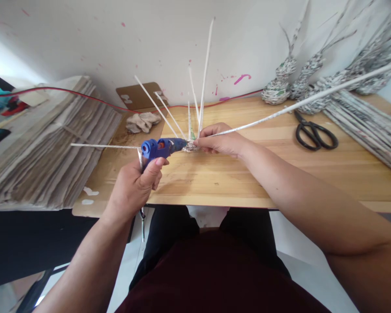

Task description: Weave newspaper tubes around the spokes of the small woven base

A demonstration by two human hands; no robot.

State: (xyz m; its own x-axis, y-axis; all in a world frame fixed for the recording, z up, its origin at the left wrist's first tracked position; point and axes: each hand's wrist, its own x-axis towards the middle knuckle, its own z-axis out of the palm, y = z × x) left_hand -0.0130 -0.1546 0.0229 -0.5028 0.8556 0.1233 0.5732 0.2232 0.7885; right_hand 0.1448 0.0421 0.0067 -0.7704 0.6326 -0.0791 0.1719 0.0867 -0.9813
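Observation:
My left hand [138, 180] is wrapped round the handle of a blue hot glue gun [159, 148], whose nozzle points right at a small woven paper base [190, 147]. Several thin white rolled-paper sticks [206, 74] fan up and out from that base. In my right hand [220, 140], fingers pinch a long paper stick [299, 103] at its near end, right beside the base; its far end runs off to the upper right. The tip of the nozzle and the pinched end are partly hidden by my fingers.
A tall stack of newspapers [48, 148] stands on the left. Black scissors [316, 134] lie on the right of the wooden table [234, 187], near a bundle of paper sticks [368, 126]. Woven paper figures [276, 84] lean at the wall. A crumpled cloth [143, 122] and red cable [97, 96] lie behind.

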